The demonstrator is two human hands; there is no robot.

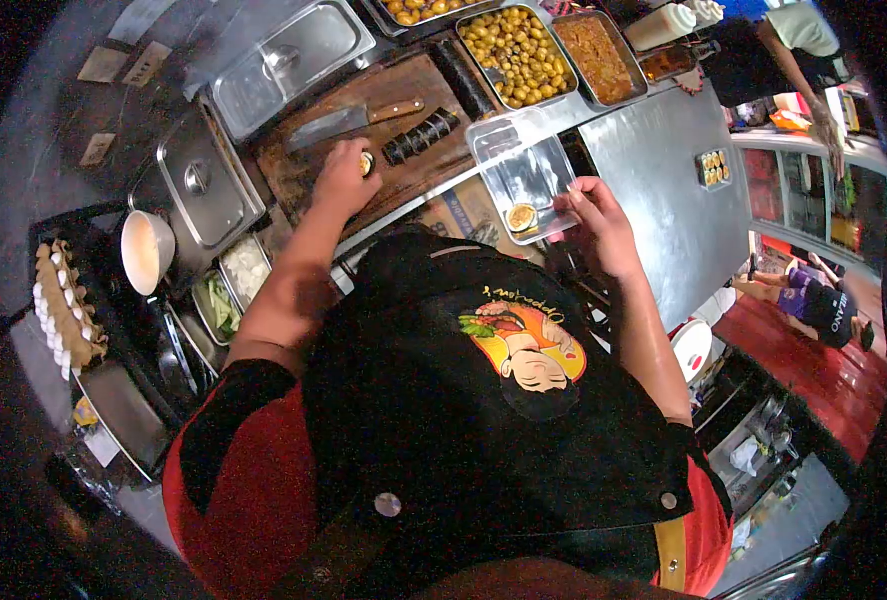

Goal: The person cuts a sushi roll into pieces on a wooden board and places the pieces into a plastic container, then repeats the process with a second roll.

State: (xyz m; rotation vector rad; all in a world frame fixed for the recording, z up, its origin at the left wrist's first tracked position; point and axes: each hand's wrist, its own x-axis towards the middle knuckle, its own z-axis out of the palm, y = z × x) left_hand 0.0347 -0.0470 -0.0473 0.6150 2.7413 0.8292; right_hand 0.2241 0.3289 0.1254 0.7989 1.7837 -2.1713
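Observation:
My left hand (342, 182) is closed on a round slice of seaweed rice roll (366, 164), low over the wooden cutting board (289, 172). Just right of it lies a sliced dark seaweed roll (422, 137). A knife (329, 126) with a wooden handle rests behind my fingers. My right hand (604, 225) pinches the near right side of a clear plastic container (519, 165), tilted over the counter edge. One roll slice (522, 217) sits in its near corner.
Uncut dark rolls (461, 80) lie at the board's back right. Beyond stand trays of small potatoes (517, 55) and reddish food (596, 60). Lidded steel pans (204, 180), a white bowl (148, 252) and an egg carton (62, 305) are left. A packed roll box (713, 169) sits on the steel counter (654, 190).

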